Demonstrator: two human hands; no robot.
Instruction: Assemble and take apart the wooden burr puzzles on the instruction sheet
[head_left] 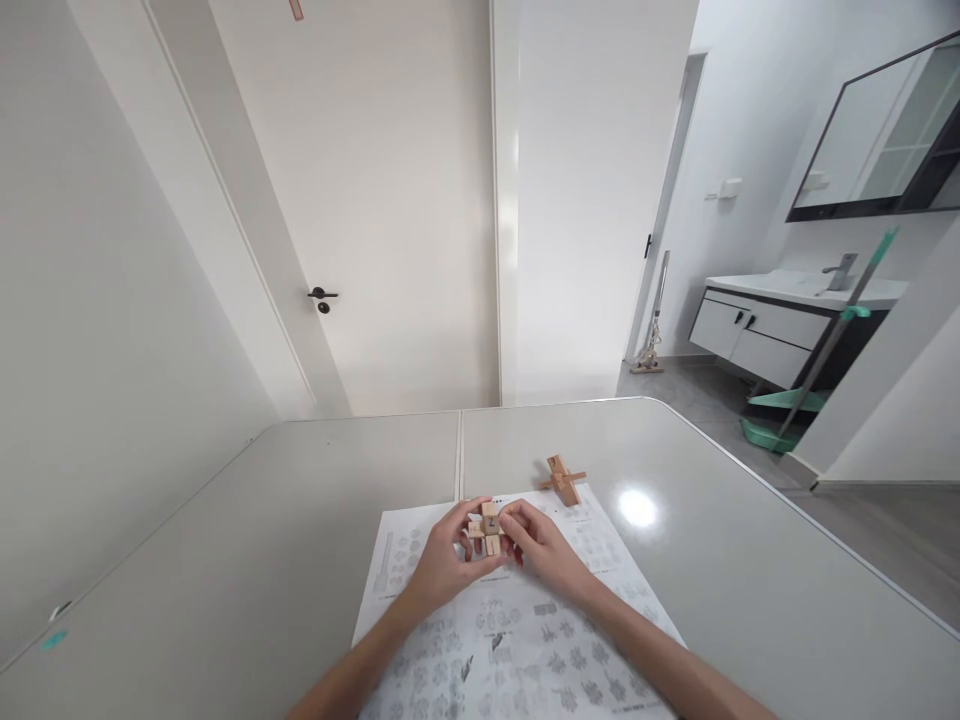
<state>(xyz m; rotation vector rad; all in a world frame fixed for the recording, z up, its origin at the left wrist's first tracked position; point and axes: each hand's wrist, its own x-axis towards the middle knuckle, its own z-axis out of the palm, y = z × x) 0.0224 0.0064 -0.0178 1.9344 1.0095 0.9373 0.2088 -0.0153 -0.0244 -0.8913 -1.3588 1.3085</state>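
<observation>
Left hand has its fingers curled round one side of a wood cross, right hand is pinching the other side, so it's right between them. Below the fingers there's a printed sheet on the worktop. Second cross lies just past the right fingers. Door's well beyond.

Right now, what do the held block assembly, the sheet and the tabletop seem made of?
Held block assembly: probably wood, matte, from its pale tan colour.
Sheet: likely paper, flat and white with grey print.
Tabletop: smooth grey, perhaps laminate; the bright glare spot suggests gloss.
</observation>
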